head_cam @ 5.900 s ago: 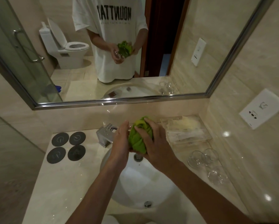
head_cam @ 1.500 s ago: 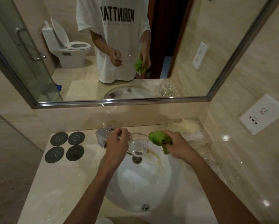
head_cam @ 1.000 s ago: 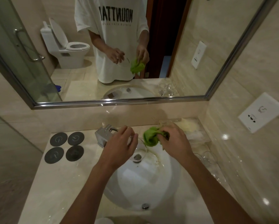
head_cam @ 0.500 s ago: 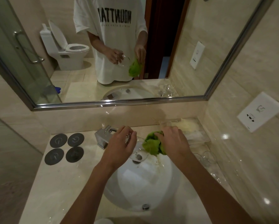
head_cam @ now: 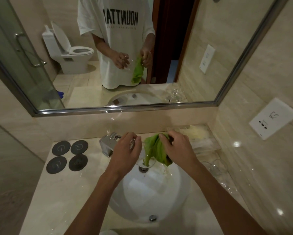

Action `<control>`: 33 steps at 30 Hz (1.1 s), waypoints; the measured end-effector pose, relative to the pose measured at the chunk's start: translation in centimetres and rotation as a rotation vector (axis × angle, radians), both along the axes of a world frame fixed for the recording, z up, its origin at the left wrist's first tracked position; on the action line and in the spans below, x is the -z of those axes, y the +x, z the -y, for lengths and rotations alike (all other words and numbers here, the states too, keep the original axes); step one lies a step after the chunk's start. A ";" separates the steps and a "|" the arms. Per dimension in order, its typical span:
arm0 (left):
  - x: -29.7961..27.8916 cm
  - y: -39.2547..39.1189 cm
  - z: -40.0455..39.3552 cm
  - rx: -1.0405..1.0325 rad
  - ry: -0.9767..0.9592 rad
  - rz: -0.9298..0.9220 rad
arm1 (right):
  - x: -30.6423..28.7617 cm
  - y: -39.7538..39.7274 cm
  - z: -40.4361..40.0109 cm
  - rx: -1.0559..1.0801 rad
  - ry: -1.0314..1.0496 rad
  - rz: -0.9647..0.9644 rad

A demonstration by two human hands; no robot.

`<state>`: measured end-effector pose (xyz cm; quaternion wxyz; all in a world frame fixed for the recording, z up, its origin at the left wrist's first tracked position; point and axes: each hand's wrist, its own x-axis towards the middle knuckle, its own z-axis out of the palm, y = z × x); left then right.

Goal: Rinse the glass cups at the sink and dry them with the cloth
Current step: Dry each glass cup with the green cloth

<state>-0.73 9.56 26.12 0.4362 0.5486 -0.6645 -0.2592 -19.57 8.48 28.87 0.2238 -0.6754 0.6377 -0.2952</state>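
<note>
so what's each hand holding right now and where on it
The left hand grips a glass cup by its upper part, though its fingers hide the exact spot. The right hand pinches the green cloth at its top edge.

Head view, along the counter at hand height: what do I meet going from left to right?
Four dark coasters → chrome faucet → left hand, gripping a glass cup → green cloth → right hand pinching the cloth → clear glass cups on the counter by the right wall.

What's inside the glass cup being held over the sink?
The green cloth hangs down into the glass cup; the left hand covers the cup's near side.
</note>
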 end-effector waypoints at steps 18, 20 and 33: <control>-0.6 -0.1 -0.5 -0.027 0.069 -0.192 | 1.3 1.5 -2.3 -0.305 -0.025 0.004; -1.0 -0.2 -0.5 -0.005 0.082 -0.219 | 1.6 2.1 -2.5 -0.318 0.000 0.135; -1.7 -0.6 -0.5 -0.080 0.194 -0.464 | 3.8 3.3 -2.3 -0.440 -0.537 -0.110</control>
